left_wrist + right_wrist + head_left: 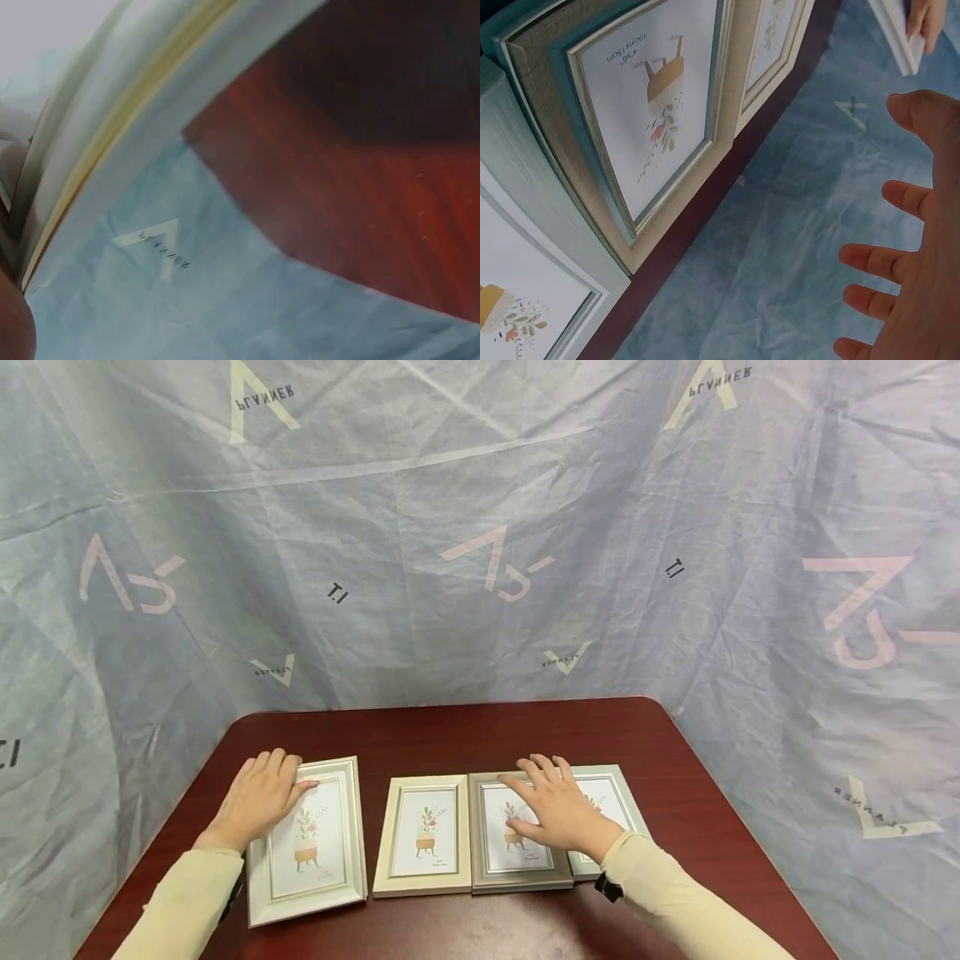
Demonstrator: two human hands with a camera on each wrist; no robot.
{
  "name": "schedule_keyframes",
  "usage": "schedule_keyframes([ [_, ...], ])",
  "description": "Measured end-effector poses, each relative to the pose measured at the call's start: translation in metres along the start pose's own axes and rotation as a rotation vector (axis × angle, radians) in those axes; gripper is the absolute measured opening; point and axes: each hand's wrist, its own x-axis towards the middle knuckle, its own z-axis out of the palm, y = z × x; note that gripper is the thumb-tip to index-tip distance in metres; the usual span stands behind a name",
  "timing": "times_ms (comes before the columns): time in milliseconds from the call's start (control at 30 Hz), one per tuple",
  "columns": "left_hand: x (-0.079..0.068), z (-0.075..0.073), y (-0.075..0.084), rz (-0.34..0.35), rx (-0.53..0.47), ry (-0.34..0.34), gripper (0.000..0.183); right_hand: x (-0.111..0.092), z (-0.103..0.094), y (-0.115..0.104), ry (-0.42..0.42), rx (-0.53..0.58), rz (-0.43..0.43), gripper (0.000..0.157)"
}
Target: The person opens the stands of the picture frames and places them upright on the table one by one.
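My left hand (258, 797) grips the upper left edge of a white picture frame (306, 860), its thumb over the front and its fingers behind the edge. This frame's side fills the upper left of the left wrist view. Fingers spread, my right hand (558, 814) hovers over a taupe picture frame (517, 877) and a pale green picture frame (615, 797), partly hiding both. The right wrist view shows that hand holding nothing. A cream picture frame (425, 827) lies against the taupe one's left side. Each frame shows a potted-plant print.
All of this is on a dark red wooden table (450, 735) with rounded far corners. Grey-blue cloth (405, 568) printed with letters hangs behind it and along both sides. A narrow strip of table separates the white frame from the cream one.
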Motion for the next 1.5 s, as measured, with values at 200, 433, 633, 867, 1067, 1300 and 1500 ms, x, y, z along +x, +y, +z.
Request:
schedule_keyframes([
  [200, 0.024, -0.012, 0.002, 0.045, 0.016, 0.072, 0.057, 0.002, -0.003, 0.007, 0.014, -0.001, 0.026, 0.059],
  [433, 0.054, -0.021, 0.017, 0.082, 0.017, 0.070, 0.063, 0.003, -0.009, 0.016, 0.014, -0.005, 0.057, 0.060],
  [633, 0.077, -0.030, 0.037, 0.130, 0.010, 0.097, 0.066, 0.005, -0.016, 0.025, 0.044, -0.007, 0.071, 0.060],
  [867, 0.097, -0.034, 0.057, 0.167, -0.019, 0.119, 0.059, 0.006, -0.024, 0.034, 0.100, 0.002, 0.086, 0.060],
  [1067, 0.108, -0.037, 0.073, 0.204, -0.033, 0.111, 0.057, 0.008, -0.027, 0.039, 0.112, -0.013, 0.089, 0.061],
  [1300, 0.115, -0.036, 0.086, 0.245, -0.036, 0.120, 0.055, 0.011, -0.026, 0.042, 0.126, -0.010, 0.069, 0.062],
  [1500, 0.119, -0.036, 0.092, 0.274, -0.034, 0.137, 0.053, 0.012, -0.026, 0.040, 0.080, 0.007, 0.085, 0.061],
])
